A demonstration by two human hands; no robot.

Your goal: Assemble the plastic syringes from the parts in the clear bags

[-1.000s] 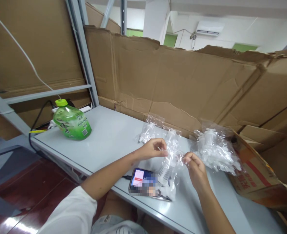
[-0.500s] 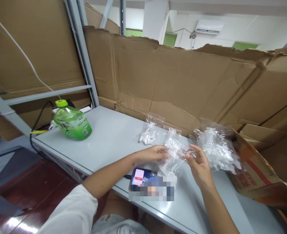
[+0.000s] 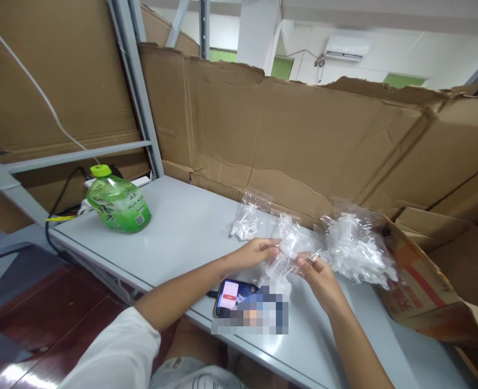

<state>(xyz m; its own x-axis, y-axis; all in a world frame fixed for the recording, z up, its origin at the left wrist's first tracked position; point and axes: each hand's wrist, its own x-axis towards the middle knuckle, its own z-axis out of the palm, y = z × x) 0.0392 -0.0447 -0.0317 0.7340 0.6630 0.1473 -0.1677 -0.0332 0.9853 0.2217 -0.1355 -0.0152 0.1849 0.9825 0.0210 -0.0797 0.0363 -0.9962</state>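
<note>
Between my hands is a clear plastic bag (image 3: 291,244) with white plastic parts in it. My left hand (image 3: 259,252) pinches its left side, fingers closed. On the right side, my right hand (image 3: 315,270) pinches the bag's film between thumb and fingers. More white parts in clear film (image 3: 277,283) lie just below, partly hidden by a blurred patch. A small bag of white parts (image 3: 245,222) rests behind my left hand. To the right of my right hand sits a larger bag of white parts (image 3: 358,251).
A phone (image 3: 228,298) with a lit screen lies on the grey table (image 3: 182,216) near its front edge. A green bottle (image 3: 119,202) stands at the left. Cardboard (image 3: 283,135) walls the back, and an open carton (image 3: 421,281) is at the right.
My right hand has moved left and slightly down, closer to my left hand, and its fingers have drawn in on the bag. My left hand has barely moved.
</note>
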